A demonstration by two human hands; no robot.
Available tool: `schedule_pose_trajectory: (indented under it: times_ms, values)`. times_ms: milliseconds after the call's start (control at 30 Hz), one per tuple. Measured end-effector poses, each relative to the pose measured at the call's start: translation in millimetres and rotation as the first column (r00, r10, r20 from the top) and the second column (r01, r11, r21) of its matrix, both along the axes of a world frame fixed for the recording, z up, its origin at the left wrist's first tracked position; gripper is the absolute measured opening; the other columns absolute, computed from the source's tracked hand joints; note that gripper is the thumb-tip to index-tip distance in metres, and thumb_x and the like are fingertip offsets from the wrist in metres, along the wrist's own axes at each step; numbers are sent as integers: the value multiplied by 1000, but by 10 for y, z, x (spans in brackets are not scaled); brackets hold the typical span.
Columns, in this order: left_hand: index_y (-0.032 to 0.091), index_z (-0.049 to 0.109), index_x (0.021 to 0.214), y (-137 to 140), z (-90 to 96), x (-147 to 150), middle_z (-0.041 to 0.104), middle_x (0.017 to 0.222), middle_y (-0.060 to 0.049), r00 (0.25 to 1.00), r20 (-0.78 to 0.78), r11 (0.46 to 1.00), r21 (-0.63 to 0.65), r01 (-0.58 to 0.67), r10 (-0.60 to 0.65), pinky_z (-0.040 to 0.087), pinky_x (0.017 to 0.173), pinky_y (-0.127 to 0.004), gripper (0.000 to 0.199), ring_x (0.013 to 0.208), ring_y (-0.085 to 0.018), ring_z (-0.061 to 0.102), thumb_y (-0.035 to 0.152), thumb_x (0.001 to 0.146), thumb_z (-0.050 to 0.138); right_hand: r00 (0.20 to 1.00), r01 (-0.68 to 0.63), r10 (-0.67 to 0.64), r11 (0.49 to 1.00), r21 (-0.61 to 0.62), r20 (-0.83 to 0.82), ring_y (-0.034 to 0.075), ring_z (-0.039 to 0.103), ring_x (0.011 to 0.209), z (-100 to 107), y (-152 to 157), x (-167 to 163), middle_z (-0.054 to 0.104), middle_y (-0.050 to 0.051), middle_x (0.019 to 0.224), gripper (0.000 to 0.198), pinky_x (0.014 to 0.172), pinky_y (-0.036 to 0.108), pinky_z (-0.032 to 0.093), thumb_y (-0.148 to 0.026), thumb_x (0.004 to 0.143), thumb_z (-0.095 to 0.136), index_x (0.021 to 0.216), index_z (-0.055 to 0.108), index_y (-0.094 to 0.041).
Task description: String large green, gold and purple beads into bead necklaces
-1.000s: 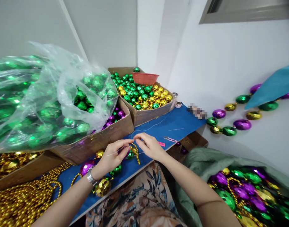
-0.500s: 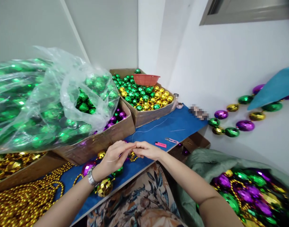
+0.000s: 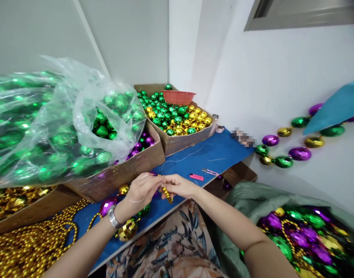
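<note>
Over the blue tabletop, my left hand (image 3: 142,190) and my right hand (image 3: 178,185) meet fingertip to fingertip. A short gold bead strand (image 3: 167,194) hangs between them, pinched at its upper end. A thin pale thread crosses my left palm. Beneath the left wrist, which wears a metal watch (image 3: 112,216), lie a purple ball (image 3: 108,205), a faceted gold ball (image 3: 127,230) and a green ball (image 3: 144,210). My fingers cover what joins strand and thread. Near my right hand are a pink lighter (image 3: 196,177) and pink-handled thread snips (image 3: 210,172).
A cardboard box (image 3: 188,143) of green and gold balls carries a red basket (image 3: 179,97). Left are a plastic bag (image 3: 58,127) of green balls and heaped gold bead strands (image 3: 29,247). A green sack (image 3: 237,200) of beads stands right; a bead garland (image 3: 300,153) hangs on the wall.
More of the gold bead strand now shows below my fingers, hanging down. Both hands stay together at nearly the same place, with small shifts of the fingers.
</note>
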State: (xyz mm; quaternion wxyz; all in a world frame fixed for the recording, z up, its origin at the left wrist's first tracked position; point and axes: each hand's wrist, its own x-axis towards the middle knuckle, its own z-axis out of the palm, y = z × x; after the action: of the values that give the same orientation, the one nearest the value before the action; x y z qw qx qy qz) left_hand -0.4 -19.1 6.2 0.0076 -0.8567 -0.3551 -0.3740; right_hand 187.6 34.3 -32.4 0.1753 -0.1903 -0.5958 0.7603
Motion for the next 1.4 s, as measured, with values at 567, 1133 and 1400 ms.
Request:
schedule_pose_trajectory:
  times_ms: [567, 1133, 1400]
  values:
    - [17, 62, 79, -216, -30, -187, 67, 82, -3, 892, 281, 803, -580, -136, 355, 49, 64, -25, 24, 70, -14, 60, 34, 92, 51, 874, 343, -471, 774, 532, 120, 9, 53, 61, -101, 113, 152, 62, -2, 71, 22, 61, 20, 37, -31, 91, 54, 76, 60, -16]
    - [18, 64, 79, -61, 10, 2, 67, 80, -5, 609, 721, 752, -592, 291, 332, 47, 79, -32, 16, 82, -20, 63, 29, 89, 58, 694, 330, -650, 669, -666, -309, 12, 64, 76, 289, 88, 153, 61, -4, 72, 20, 54, 18, 48, -33, 84, 63, 80, 48, -21]
    - [17, 60, 74, -119, -79, -82, 63, 74, -4, 613, 707, 731, -617, 289, 354, 46, 75, -30, 22, 80, -19, 62, 31, 90, 55, 707, 439, -667, 676, -592, -236, 9, 55, 61, 68, 66, 125, 36, -9, 55, 35, 51, 15, 47, -36, 74, 77, 77, 45, -21]
